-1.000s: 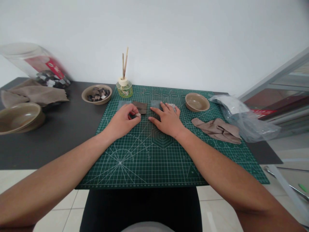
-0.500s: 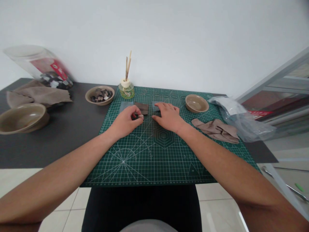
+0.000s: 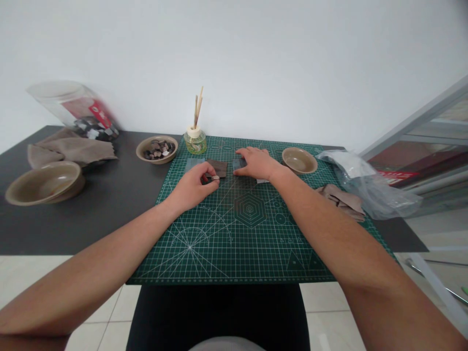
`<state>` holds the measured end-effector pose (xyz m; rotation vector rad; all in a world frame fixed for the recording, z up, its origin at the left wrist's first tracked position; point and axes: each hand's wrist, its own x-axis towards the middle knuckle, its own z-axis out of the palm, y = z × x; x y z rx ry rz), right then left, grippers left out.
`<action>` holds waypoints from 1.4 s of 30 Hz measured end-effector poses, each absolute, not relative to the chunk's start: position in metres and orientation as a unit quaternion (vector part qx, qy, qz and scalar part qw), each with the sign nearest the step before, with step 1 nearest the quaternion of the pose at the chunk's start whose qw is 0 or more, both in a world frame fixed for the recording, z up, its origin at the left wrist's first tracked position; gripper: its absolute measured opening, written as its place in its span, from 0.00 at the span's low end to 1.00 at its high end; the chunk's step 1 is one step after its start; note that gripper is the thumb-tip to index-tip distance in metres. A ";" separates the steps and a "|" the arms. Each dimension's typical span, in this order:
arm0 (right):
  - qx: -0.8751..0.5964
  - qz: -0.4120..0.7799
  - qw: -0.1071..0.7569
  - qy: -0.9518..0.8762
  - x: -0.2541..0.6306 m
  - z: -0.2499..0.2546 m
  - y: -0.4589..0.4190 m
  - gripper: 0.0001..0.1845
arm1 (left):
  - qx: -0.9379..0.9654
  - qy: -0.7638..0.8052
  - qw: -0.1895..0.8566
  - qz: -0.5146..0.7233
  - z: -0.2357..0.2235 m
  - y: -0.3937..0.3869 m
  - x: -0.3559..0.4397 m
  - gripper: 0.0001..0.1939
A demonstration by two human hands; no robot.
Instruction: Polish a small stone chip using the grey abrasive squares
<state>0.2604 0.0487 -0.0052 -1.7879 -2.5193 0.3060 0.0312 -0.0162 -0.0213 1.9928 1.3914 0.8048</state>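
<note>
My left hand (image 3: 195,187) is closed in a pinch, with a small pale piece (image 3: 216,178) at the fingertips. Something red and dark shows inside the curled fingers, too small to make out. Just beyond this hand lie a dark brown square (image 3: 219,168) and a blue-grey flat piece (image 3: 193,164), partly covered. My right hand (image 3: 258,163) reaches over a second blue-grey piece (image 3: 238,164), thumb and index finger spread on either side of it; whether they touch it I cannot tell. Under the right wrist a bit of white paper (image 3: 262,181) sticks out.
A green cutting mat (image 3: 219,253) covers much of the dark table. A bowl of small chips (image 3: 158,150), a reed diffuser (image 3: 195,140) and another bowl (image 3: 300,161) stand at the back. Brown cloth (image 3: 341,201) and a plastic bag (image 3: 373,190) lie right; a large bowl (image 3: 46,184) and clear jar (image 3: 78,105) stand left.
My right hand has moved slightly forward, its fingers now around the right blue-grey piece, and white paper shows below it. My left hand keeps its pinch. The view has shifted a little left.
</note>
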 end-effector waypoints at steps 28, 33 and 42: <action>-0.368 0.155 0.337 -0.853 0.262 0.013 -0.040 0.03 | 0.684 0.477 0.361 0.416 -0.023 -0.014 0.028 0.11; -0.319 0.107 0.282 -0.899 0.255 -0.019 -0.049 0.07 | 0.676 0.443 0.363 0.464 -0.025 -0.014 0.027 0.14; -0.303 0.084 0.289 -0.904 0.251 -0.043 -0.046 0.11 | 0.700 0.409 0.363 0.458 -0.025 -0.022 0.027 0.12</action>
